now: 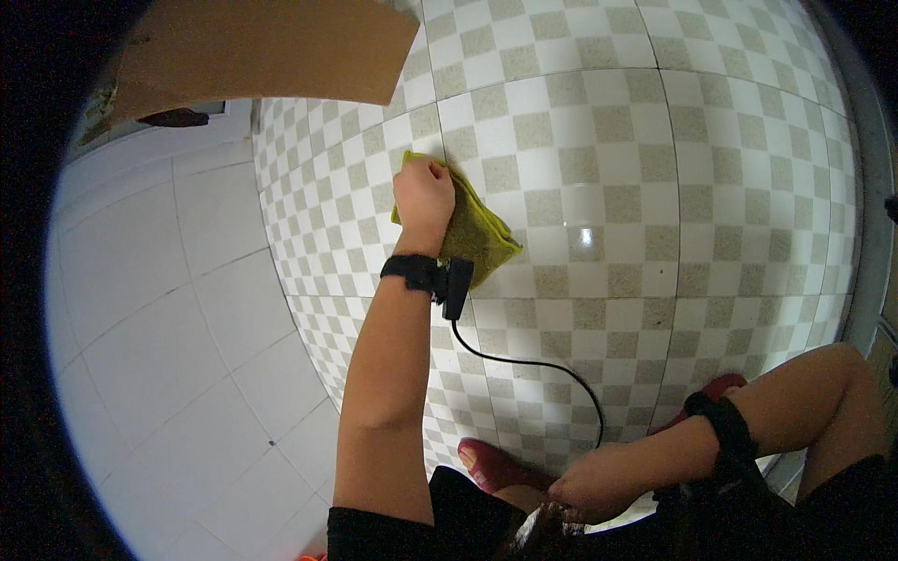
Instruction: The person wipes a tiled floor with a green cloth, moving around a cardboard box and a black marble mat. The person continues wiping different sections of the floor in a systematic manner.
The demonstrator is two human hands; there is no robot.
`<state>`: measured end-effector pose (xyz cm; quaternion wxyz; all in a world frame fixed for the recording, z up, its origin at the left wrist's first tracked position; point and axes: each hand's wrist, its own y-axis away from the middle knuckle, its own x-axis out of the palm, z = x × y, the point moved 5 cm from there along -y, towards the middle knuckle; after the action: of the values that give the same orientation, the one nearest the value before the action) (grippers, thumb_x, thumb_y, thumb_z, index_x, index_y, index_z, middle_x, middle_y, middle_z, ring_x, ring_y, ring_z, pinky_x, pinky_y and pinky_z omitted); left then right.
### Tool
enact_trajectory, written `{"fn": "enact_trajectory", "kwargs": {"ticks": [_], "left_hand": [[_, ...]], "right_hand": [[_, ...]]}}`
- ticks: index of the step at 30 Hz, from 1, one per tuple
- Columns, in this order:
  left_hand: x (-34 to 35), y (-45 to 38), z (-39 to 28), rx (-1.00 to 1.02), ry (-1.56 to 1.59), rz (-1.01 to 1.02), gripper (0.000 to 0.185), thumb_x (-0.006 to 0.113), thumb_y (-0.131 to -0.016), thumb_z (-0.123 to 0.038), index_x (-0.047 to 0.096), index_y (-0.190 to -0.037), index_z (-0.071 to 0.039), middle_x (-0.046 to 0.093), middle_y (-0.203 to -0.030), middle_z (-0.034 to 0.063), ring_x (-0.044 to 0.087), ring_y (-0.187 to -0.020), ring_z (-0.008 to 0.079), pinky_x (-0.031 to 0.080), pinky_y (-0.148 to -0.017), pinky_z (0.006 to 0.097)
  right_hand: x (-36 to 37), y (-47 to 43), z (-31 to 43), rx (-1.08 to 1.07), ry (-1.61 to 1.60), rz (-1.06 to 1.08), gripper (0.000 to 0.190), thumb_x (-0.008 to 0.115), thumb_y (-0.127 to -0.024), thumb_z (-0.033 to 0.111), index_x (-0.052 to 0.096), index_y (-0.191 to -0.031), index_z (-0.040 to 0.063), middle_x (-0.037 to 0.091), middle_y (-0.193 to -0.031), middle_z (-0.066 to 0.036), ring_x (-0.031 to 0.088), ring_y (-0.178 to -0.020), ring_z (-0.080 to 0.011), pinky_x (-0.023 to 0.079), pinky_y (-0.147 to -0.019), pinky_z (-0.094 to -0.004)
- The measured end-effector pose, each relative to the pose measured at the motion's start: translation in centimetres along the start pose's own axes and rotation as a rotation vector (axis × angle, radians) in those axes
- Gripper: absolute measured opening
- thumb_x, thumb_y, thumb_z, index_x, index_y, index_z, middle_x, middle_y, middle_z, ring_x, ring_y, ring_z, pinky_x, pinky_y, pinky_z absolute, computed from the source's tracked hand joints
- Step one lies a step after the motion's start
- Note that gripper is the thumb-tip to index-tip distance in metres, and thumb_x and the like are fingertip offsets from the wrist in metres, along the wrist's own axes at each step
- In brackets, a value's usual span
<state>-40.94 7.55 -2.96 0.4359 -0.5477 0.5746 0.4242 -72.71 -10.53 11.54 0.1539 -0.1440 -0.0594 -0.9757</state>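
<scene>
My left hand [425, 193] presses a folded yellow-green cloth [471, 242] onto the checkered tile floor [582, 168], with its fingers curled at the cloth's upper left part. A black strap with a small device [457, 289] is around the left wrist, and a black cable runs from it towards my body. My right hand [596, 484] rests low near my lap and knee, its fingers bent and partly hidden; whether it holds anything does not show. Another black strap [722, 424] circles the right wrist.
A brown cardboard piece [280, 52] stands at the upper left. White wall tiles [210, 294] run along the left side. My feet, in dark red slippers [498, 466], are on the floor below. A grey ledge [866, 210] borders the floor at the right.
</scene>
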Motion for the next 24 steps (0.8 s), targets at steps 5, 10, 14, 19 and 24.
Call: {"fn": "enact_trajectory", "kwargs": {"ticks": [5, 10, 14, 19, 24], "left_hand": [[0.1, 0.5, -0.4, 0.019, -0.035, 0.043, 0.012, 0.069, -0.08, -0.011, 0.069, -0.075, 0.0, 0.068, -0.076, 0.0238, 0.067, -0.075, 0.0435, 0.056, -0.071, 0.0485], [-0.3, -0.7, -0.9, 0.02, -0.074, -0.013, 0.012, 0.066, -0.081, -0.01, 0.069, -0.076, 0.001, 0.068, -0.078, 0.0251, 0.068, -0.075, 0.0446, 0.056, -0.071, 0.0498], [0.1, -0.3, 0.2, -0.035, -0.054, 0.012, 0.013, 0.065, -0.081, -0.011, 0.07, -0.075, 0.0, 0.068, -0.077, 0.0249, 0.068, -0.075, 0.044, 0.056, -0.072, 0.0493], [0.2, 0.1, 0.2, -0.022, -0.038, 0.03, 0.013, 0.065, -0.08, -0.01, 0.071, -0.076, 0.0, 0.068, -0.077, 0.0246, 0.068, -0.074, 0.0437, 0.056, -0.072, 0.0479], [-0.2, -2.0, -0.4, -0.07, -0.052, 0.005, 0.012, 0.066, -0.08, -0.011, 0.071, -0.075, -0.001, 0.069, -0.08, 0.0229, 0.068, -0.077, 0.0421, 0.056, -0.074, 0.0475]], "right_hand": [[-2.5, 1.2, 1.3, -0.012, 0.027, 0.044, 0.027, 0.053, -0.098, 0.025, 0.06, -0.113, 0.004, 0.07, -0.1, -0.021, 0.068, -0.095, -0.0429, 0.054, -0.083, -0.0513], [-0.9, 0.1, 0.4, 0.069, 0.006, 0.109, 0.031, 0.052, -0.098, 0.027, 0.06, -0.118, 0.005, 0.069, -0.108, -0.023, 0.066, -0.102, -0.0421, 0.052, -0.088, -0.0513], [-0.1, -0.1, 0.8, -0.001, 0.035, 0.082, 0.034, 0.051, -0.098, 0.027, 0.06, -0.122, 0.005, 0.067, -0.115, -0.025, 0.064, -0.108, -0.0412, 0.051, -0.092, -0.0505], [-1.4, 0.6, 1.4, 0.052, 0.013, 0.099, 0.033, 0.052, -0.097, 0.027, 0.062, -0.117, 0.003, 0.068, -0.112, -0.023, 0.064, -0.107, -0.0411, 0.051, -0.091, -0.0501], [-1.3, 0.0, 1.4, 0.004, 0.021, 0.093, 0.03, 0.055, -0.096, 0.025, 0.064, -0.113, 0.002, 0.068, -0.109, -0.023, 0.065, -0.104, -0.0415, 0.051, -0.089, -0.05]]}}
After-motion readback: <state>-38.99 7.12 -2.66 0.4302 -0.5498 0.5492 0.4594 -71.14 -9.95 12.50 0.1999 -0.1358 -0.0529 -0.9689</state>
